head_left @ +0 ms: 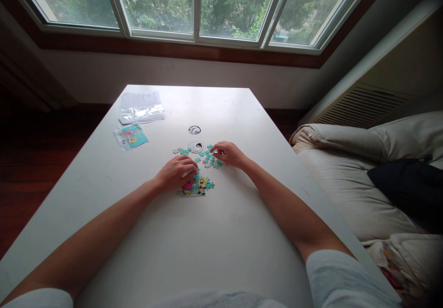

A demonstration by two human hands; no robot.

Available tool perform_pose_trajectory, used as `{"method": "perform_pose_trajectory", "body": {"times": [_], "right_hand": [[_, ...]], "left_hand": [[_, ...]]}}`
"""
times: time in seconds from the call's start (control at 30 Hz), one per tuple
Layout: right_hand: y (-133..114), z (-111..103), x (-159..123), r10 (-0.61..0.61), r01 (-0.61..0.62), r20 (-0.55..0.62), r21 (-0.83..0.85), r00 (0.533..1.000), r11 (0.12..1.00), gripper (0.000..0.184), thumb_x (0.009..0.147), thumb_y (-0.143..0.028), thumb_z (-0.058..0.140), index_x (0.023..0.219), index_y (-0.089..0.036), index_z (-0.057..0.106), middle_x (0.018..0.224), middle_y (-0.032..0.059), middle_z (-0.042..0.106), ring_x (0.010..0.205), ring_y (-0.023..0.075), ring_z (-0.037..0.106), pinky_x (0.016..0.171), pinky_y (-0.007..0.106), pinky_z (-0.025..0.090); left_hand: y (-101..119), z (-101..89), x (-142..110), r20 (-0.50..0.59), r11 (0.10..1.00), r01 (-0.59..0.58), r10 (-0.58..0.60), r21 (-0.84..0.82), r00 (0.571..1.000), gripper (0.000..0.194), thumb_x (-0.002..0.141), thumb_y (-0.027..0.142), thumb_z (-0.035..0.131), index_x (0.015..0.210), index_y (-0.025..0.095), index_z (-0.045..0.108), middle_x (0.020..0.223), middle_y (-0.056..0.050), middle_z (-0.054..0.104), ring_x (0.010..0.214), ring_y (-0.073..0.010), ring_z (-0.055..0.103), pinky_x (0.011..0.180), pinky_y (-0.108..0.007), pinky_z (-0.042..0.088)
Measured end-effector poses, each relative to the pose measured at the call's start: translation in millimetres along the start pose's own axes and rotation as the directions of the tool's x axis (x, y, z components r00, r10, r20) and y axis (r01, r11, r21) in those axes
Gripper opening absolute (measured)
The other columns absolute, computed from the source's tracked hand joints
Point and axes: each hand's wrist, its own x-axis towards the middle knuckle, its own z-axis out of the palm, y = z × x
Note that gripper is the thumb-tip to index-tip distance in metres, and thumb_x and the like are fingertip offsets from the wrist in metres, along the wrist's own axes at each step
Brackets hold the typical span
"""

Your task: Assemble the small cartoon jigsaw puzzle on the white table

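A partly joined jigsaw puzzle point(202, 186) with cartoon figures in yellow, pink and teal lies flat on the white table. My left hand point(178, 173) rests over its upper left part, fingers curled down and pressed together. What is under those fingertips is hidden. To the right and farther off, my right hand point(229, 154) hovers low at a spread of loose teal puzzle pieces point(209, 161), its fingers bent and the thumb a little apart. No piece shows clearly between them. A few more puzzle pieces point(181, 151) lie beyond my left hand.
The white table point(207, 243) has two round holes, the far hole point(194, 130) and the near cable grommet point(195, 147). At the back left lie a clear plastic bag point(141, 107) and a picture card point(131, 136). A cream sofa point(332, 178) stands right of the table.
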Motion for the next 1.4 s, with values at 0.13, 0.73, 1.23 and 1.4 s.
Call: {"method": "perform_pose_trajectory", "body": {"times": [0.13, 0.73, 1.23, 1.4], "right_hand": [[-5.0, 6.2, -0.1, -0.035, 0.042, 0.066, -0.11, 0.997, 0.993, 0.017, 0.085, -0.017, 0.068, 0.098, -0.024, 0.076, 0.077, 0.001, 0.06, 0.078, 0.0161, 0.051, 0.074, 0.026, 0.037], [-19.9, 8.1, -2.8, -0.043, 0.06, 0.091, -0.196, 0.995, 0.979, 0.017, 0.087, -0.017, 0.067, 0.101, -0.023, 0.073, 0.085, 0.0036, 0.063, 0.085, 0.0191, 0.053, 0.077, 0.028, 0.037], [-28.6, 12.6, -1.9, -0.016, 0.036, 0.086, -0.244, 0.996, 0.969, 0.014, 0.089, -0.02, 0.067, 0.101, -0.023, 0.075, 0.088, 0.0059, 0.063, 0.088, 0.0207, 0.052, 0.079, 0.029, 0.039], [-27.6, 12.3, -1.6, -0.028, 0.051, 0.088, -0.269, 0.996, 0.962, 0.015, 0.09, -0.023, 0.067, 0.102, -0.024, 0.075, 0.091, 0.0067, 0.065, 0.088, 0.021, 0.052, 0.078, 0.03, 0.038]], "left_hand": [[-3.2, 2.1, -0.4, -0.023, 1.0, 0.011, -0.011, -0.005, 1.0, 0.027, 0.101, 0.029, 0.046, 0.098, 0.026, 0.072, 0.112, -0.004, 0.074, 0.11, -0.0216, 0.061, 0.102, -0.039, 0.047], [-15.0, 6.9, -2.9, -0.163, 0.989, 0.147, -0.143, 0.017, 0.976, 0.025, 0.099, 0.028, 0.049, 0.098, 0.025, 0.073, 0.108, -0.005, 0.074, 0.105, -0.0235, 0.061, 0.099, -0.044, 0.049], [-24.2, 8.7, -4.7, -0.266, 0.958, 0.279, -0.286, -0.062, 0.921, 0.021, 0.096, 0.026, 0.051, 0.095, 0.025, 0.073, 0.102, -0.003, 0.074, 0.103, -0.023, 0.061, 0.095, -0.042, 0.051], [-24.7, 9.0, -4.7, -0.262, 0.959, 0.275, -0.282, -0.065, 0.923, 0.021, 0.096, 0.025, 0.052, 0.095, 0.025, 0.073, 0.101, -0.003, 0.074, 0.102, -0.023, 0.061, 0.095, -0.042, 0.051]]}}
